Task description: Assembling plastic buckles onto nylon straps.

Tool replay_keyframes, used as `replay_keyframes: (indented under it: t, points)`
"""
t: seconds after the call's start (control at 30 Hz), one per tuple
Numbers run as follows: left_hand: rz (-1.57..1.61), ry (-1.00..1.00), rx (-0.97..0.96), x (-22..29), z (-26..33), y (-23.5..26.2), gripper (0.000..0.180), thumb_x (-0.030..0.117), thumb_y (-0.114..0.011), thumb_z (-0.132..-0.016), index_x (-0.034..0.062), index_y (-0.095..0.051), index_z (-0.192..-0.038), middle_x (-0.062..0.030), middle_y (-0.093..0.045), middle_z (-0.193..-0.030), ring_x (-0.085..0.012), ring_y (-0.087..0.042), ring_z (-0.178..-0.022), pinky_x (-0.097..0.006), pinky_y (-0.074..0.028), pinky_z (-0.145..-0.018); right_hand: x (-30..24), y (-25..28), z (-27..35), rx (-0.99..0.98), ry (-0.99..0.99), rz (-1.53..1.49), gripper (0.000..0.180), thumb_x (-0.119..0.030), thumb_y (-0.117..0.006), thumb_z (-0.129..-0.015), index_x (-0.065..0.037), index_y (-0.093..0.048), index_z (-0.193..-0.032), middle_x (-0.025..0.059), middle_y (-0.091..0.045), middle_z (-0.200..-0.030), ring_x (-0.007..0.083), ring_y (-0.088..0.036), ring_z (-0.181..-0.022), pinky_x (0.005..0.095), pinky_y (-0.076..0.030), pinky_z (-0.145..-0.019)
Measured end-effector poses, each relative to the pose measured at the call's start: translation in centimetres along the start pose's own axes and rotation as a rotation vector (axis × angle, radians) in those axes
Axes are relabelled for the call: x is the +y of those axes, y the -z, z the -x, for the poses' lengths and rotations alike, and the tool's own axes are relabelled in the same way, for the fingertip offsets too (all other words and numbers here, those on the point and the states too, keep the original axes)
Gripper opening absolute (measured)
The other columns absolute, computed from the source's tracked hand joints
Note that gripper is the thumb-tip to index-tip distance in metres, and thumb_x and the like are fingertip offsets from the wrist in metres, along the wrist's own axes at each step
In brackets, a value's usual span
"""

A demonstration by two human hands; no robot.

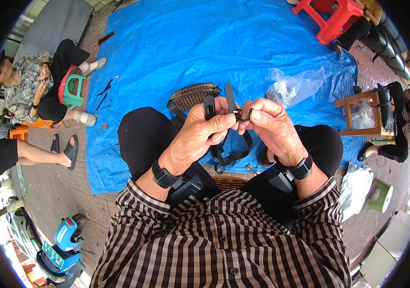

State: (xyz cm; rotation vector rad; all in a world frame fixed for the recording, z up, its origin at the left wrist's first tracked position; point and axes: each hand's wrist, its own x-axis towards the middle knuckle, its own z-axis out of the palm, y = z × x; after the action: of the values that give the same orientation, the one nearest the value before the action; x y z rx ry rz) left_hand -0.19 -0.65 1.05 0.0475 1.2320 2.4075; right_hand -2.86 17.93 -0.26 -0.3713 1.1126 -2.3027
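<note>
The left hand and the right hand are pressed close together above the knees, both pinching a small black clip on a black strap. The clip is tiny, so it could slip out of the fingers and drop if the strap gets tugged. Below lies a big blue sheet on brick ground outdoors, with a red stool and other people sitting nearby.

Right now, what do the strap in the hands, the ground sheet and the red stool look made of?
Black strap: woven webbing, matte, flat and limp where it loops down. Small dark buckle pinched between both hands: probably plastic or metal, too small to tell. Blue ground sheet: plastic tarpaulin, creased with a slight sheen. Red stool: moulded plastic, smooth and glossy.
</note>
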Motion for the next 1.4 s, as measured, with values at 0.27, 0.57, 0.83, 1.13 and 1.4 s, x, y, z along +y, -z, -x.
replay_keyframes:
  t: [0.27,0.57,0.83,1.13,1.4]
  points:
    - [-0.184,-0.074,0.005,-0.3,-0.1,-0.1,0.02,0.019,-0.061,-0.086,0.0017,-0.055,-0.093,-0.005,-0.061,-0.079,-0.0025,-0.039,-0.05,-0.017,-0.027,-0.043,-0.3,-0.1,-0.1,0.054,-0.077,0.064,0.014,-0.018,-0.063,-0.085,-0.004,-0.062,-0.084,0.0058,-0.063,-0.081,0.0123,-0.059,-0.074,0.0264,-0.047,-0.071]
    - [-0.214,-0.08,0.019,0.3,-0.2,0.3,0.022,0.02,-0.061,-0.087,0.0003,-0.056,-0.096,-0.0062,-0.063,-0.078,-0.003,-0.044,-0.051,-0.016,-0.029,-0.043,-0.2,-0.5,-0.1,0.094,-0.112,0.065,0.014,-0.018,-0.064,-0.084,-0.005,-0.063,-0.085,0.0065,-0.064,-0.081,0.0115,-0.059,-0.072,0.0247,-0.047,-0.07]
    - [-0.136,-0.041,-0.009,0.5,-0.2,-0.1,0.022,0.018,-0.06,-0.087,-0.0008,-0.057,-0.099,-0.0098,-0.064,-0.078,-0.0025,-0.046,-0.051,-0.015,-0.03,-0.043,-0.1,-0.2,-0.1,0.051,-0.06,0.154,0.012,-0.015,-0.066,-0.081,-0.004,-0.063,-0.081,0.0061,-0.064,-0.079,0.01,-0.057,-0.071,0.0245,-0.045,-0.069]
    - [-0.145,-0.015,-0.018,0.1,-0.4,0.0,0.024,0.018,-0.059,-0.087,-0.0016,-0.057,-0.101,-0.0125,-0.064,-0.079,-0.0013,-0.043,-0.047,-0.015,-0.025,-0.039,-1.0,-0.1,-0.1,0.01,-0.145,0.246,0.013,-0.016,-0.067,-0.081,-0.004,-0.064,-0.077,0.0049,-0.064,-0.077,0.0093,-0.056,-0.069,0.024,-0.043,-0.069]
    - [-0.169,-0.058,0.007,0.1,-0.4,-0.3,0.022,0.018,-0.058,-0.088,0.0003,-0.057,-0.101,-0.0074,-0.063,-0.077,-0.0015,-0.039,-0.046,-0.015,-0.027,-0.039,-0.8,-0.7,0.2,0.144,-0.059,0.111,0.01,-0.014,-0.064,-0.083,-0.004,-0.063,-0.083,0.0053,-0.064,-0.077,0.0097,-0.056,-0.069,0.0232,-0.045,-0.067]
